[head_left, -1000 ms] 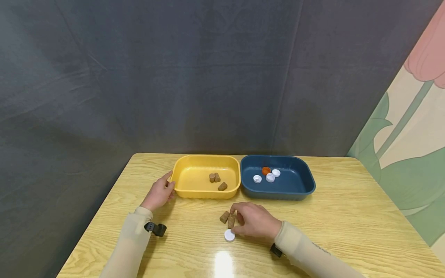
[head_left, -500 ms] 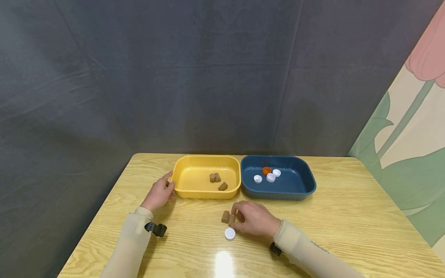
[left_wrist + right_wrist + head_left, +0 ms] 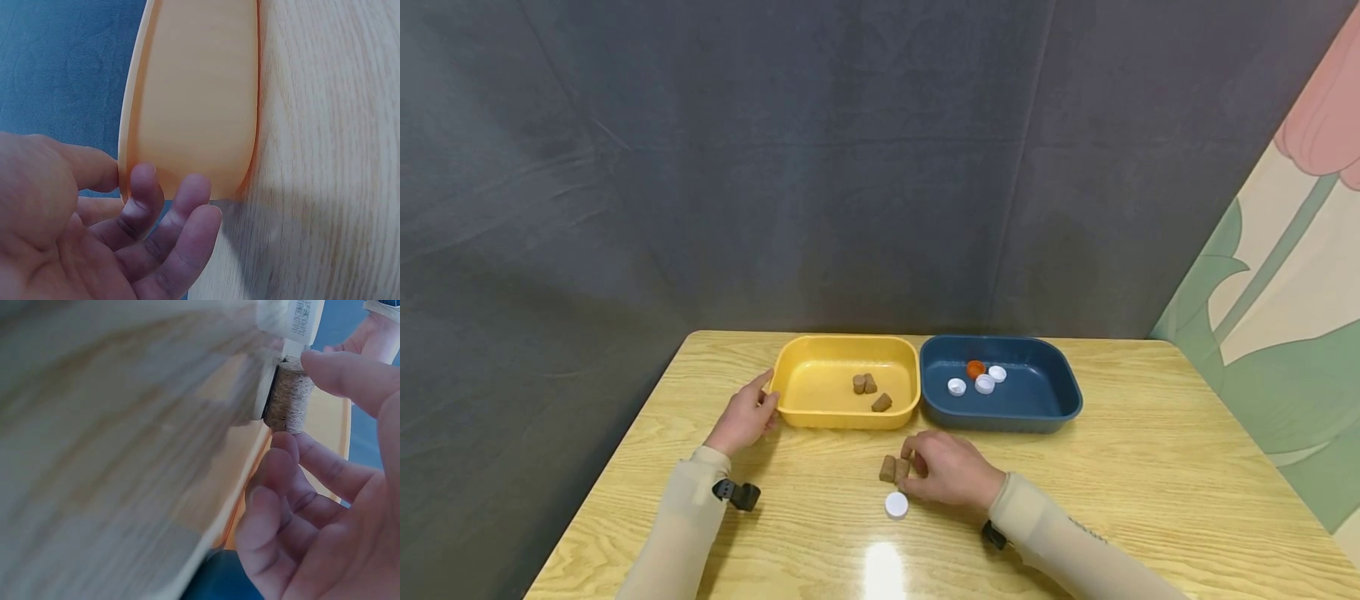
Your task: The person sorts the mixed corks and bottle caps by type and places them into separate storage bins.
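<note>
We found the held cork at the lower centre of the frame, pinched between the thumb and fingers of the right hand. Over 1 second it had drawn clear of the white cap, while the 2nd cork had turned to stand just beside it; we judged the cap no longer hampered the grip. The right sleeve slanted in from the lower right. Left of centre, the left hand touched the yellow tray, fingers relaxed and spread.
</note>
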Tool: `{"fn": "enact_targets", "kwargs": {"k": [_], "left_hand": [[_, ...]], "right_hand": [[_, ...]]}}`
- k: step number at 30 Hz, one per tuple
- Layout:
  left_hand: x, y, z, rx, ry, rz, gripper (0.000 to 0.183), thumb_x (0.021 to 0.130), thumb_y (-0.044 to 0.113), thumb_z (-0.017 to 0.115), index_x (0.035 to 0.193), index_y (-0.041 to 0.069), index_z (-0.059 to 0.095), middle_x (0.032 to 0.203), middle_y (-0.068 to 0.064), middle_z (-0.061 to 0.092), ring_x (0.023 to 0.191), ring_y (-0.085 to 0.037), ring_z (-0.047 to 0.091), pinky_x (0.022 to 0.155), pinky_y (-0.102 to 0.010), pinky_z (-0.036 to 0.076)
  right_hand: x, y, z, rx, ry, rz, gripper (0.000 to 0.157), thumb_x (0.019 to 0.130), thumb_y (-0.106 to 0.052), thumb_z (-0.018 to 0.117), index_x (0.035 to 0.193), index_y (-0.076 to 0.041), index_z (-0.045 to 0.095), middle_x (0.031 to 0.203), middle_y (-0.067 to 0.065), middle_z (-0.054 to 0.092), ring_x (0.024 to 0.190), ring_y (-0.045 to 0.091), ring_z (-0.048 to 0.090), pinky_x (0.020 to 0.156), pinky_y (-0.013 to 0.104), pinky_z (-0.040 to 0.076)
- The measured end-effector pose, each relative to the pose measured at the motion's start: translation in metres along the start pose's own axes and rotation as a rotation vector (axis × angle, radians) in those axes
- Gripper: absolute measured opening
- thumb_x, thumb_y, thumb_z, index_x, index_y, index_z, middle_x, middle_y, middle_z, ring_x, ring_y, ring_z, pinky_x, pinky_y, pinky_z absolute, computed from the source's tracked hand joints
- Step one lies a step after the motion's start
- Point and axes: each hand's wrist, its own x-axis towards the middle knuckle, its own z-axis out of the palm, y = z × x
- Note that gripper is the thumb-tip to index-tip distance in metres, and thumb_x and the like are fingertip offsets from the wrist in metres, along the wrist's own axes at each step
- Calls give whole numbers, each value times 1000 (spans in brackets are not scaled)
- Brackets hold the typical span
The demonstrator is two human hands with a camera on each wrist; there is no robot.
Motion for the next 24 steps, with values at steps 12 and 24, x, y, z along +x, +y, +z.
{"fn": "enact_targets", "kwargs": {"k": [12, 24], "left_hand": [[2, -3, 1, -2, -3, -1, 57, 108, 14, 44, 158, -2, 22, 85, -15, 57, 68, -23, 59, 58, -30, 51], [2, -1, 0, 8, -4, -11, 57, 108, 14, 44, 158, -2, 22, 86, -15, 57, 70, -23, 60, 61, -31, 52]], "right_hand": [[1, 1, 0, -6, -25, -1, 26, 76, -36, 84, 90, -20, 69, 70, -11, 53, 66, 4, 48, 54, 23, 39], [6, -6, -20, 21, 4, -2, 26, 78, -28, 83, 97, -16, 71, 74, -7, 58, 66, 6, 49, 53, 23, 41]]}}
